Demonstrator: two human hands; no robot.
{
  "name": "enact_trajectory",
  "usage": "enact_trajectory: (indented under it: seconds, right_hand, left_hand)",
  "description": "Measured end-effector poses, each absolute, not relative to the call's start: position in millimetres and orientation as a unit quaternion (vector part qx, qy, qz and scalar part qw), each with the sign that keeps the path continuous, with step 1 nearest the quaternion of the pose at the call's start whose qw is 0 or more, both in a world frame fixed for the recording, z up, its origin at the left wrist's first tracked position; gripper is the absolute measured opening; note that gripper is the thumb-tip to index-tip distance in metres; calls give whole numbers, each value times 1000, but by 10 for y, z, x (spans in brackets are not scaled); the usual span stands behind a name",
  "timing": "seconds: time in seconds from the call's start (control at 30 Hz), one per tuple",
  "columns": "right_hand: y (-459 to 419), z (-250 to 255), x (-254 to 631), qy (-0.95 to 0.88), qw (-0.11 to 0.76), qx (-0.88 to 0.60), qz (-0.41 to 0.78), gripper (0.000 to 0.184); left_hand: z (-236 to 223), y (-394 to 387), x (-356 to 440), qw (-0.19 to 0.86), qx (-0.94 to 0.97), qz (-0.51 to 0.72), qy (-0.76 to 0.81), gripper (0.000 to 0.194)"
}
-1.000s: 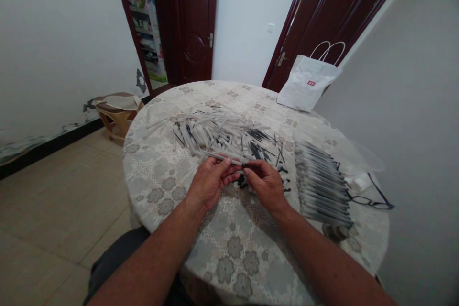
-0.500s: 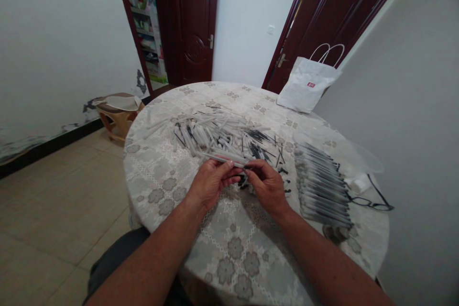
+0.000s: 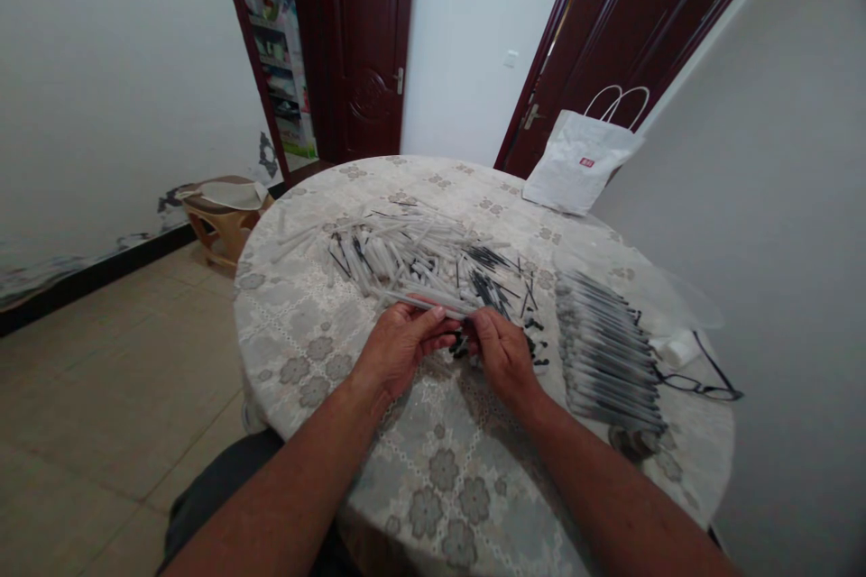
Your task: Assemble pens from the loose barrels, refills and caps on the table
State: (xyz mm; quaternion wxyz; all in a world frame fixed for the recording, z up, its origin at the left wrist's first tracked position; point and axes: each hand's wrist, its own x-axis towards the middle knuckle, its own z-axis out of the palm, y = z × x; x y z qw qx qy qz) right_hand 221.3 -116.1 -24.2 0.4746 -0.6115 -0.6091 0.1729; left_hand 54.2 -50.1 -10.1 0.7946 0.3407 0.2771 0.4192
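Observation:
My left hand (image 3: 399, 347) is closed around a slim translucent white pen barrel (image 3: 407, 298), held level just above the table's near middle. At the barrel's right end, the fingers of my right hand (image 3: 502, 353) are pinched together; a small dark piece shows there, partly hidden. Just beyond both hands spreads a loose pile of white pen barrels (image 3: 382, 257). Thin black refills (image 3: 488, 258) lie at the pile's right side. Small black end pieces (image 3: 536, 325) are scattered beside and under my right hand.
Right of my hands, a neat row of filled pens (image 3: 609, 352) lies side by side. Beyond it are eyeglasses (image 3: 700, 386) and a small white roll (image 3: 677, 348). A white paper bag (image 3: 582, 164) stands at the back of the round table with its patterned cloth (image 3: 443, 469).
My right hand's fingers have closed in around the barrel's right end, covering more of the dark piece. My left hand stays nearly in place with the barrel.

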Motion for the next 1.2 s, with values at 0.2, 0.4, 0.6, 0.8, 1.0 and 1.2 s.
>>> enact_trajectory:
  seconds: [0.2,0.4,0.6,0.8,1.0,1.2]
  right_hand:
    - [-1167,-235,2187,-626,474,-607,124,18]
    - [-1173,-263,2226,-653,434,-602,150,40]
    - [-1199,-239,2206,-629,473,-601,140,21]
    - [-1188,-254,2204,-655,425,-611,128,38]
    - [-1207,-275,2231,-630,471,-602,136,20]
    - [-1213,-257,2225,-655,423,-611,138,35]
  left_hand:
    - [-120,-492,537,794,346,419,273,27]
    - [-151,-495,539,799,351,405,272,29]
    - [-143,-497,526,799,344,414,268,28]
    - [-136,-515,521,807,343,404,260,30]
    - [-132,-513,519,799,345,414,266,30]
    - [-149,-528,520,800,367,400,255,30]
